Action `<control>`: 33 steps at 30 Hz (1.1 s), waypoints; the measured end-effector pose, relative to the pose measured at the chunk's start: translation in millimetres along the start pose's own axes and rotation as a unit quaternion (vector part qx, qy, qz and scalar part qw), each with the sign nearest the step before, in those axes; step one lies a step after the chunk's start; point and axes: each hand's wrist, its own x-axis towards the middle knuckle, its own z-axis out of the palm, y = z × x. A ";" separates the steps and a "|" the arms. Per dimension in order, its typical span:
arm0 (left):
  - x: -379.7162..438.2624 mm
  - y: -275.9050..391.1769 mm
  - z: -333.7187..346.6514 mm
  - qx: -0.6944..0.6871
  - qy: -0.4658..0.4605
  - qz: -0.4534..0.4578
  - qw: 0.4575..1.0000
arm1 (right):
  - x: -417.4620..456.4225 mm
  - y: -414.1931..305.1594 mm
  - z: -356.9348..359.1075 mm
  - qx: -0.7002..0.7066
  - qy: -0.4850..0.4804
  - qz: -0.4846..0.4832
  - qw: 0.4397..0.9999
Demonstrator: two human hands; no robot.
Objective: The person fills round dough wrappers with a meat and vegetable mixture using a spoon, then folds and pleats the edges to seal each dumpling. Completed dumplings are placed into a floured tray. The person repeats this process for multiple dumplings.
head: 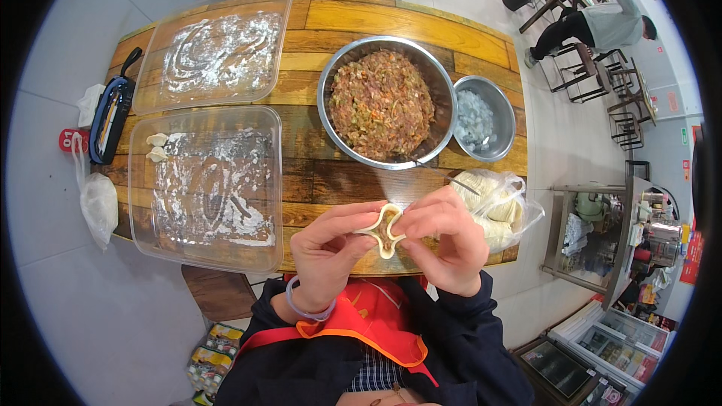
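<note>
Between my two hands is a dumpling wrapper (387, 255) with filling inside, its rim pinched inward into a star-like shape. My left hand (335, 248) grips its left side between thumb and fingers. On the right side, my right hand (445, 237) pinches the rim the same way. Beyond them stands a large steel bowl (322, 107) of minced meat filling (383, 104). A thin metal utensil (448, 177) leans out over its near rim. Behind my right hand lies a plastic bag of round dough wrappers (493, 208).
A smaller steel bowl (512, 124) holds pale, translucent pieces, perhaps shrimp (475, 118). Two flour-dusted plastic trays sit left; the nearer tray (280, 180) carries two dumplings (157, 146). A pencil case (113, 118) and tied bag (98, 203) line the left edge. A person (609, 22) stands among stools.
</note>
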 end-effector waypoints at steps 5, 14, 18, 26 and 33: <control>1.6 1.9 -0.6 0.014 -0.014 -0.005 1.000 | -3.5 2.5 1.4 0.051 -0.001 0.023 0.998; 3.2 9.1 -0.3 0.046 -0.034 -0.020 0.998 | -5.1 -1.1 -1.6 0.100 -0.001 0.097 0.990; 5.2 12.2 -1.6 0.072 -0.052 -0.015 0.996 | -3.4 -0.4 -5.2 0.198 -0.036 0.133 0.971; 7.4 7.4 1.9 0.014 -0.011 -0.004 1.000 | -10.9 4.6 2.4 0.237 0.005 0.131 0.963; 5.9 3.6 1.2 -0.007 0.019 0.008 1.000 | -12.0 6.6 13.0 0.253 0.049 0.117 0.959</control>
